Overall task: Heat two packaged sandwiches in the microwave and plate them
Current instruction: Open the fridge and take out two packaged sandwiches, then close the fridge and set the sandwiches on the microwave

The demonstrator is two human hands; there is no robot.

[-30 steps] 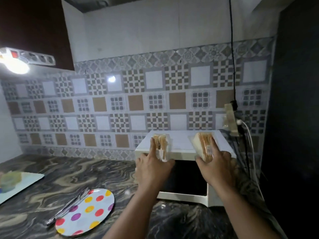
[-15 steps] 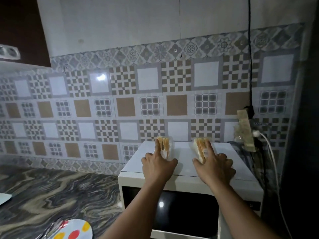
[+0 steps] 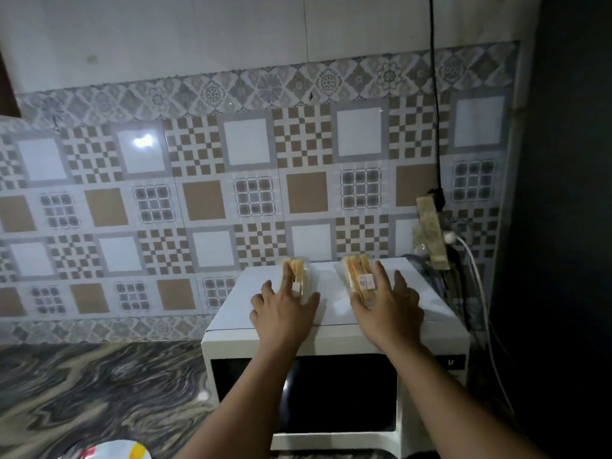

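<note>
A white microwave (image 3: 334, 337) with a dark, closed door stands on the marbled counter. Two packaged sandwiches in clear wedge packs rest upright on its top, near the back. My left hand (image 3: 281, 309) grips the left sandwich (image 3: 300, 270) between index finger and thumb. My right hand (image 3: 390, 313) grips the right sandwich (image 3: 357, 271), which carries a small orange price label, the same way. Both palms lie low over the microwave's top.
A polka-dot plate (image 3: 112, 450) shows at the bottom edge on the counter (image 3: 99, 385). A power strip (image 3: 430, 233) with plugs and cables hangs by the microwave's back right corner. A dark tall surface (image 3: 563, 226) closes off the right side. Patterned tiles cover the wall behind.
I have come closer to the microwave and the view has tilted. Both sandwiches have gone from its front edge to the back of its top, and my hands have lowered onto it.
</note>
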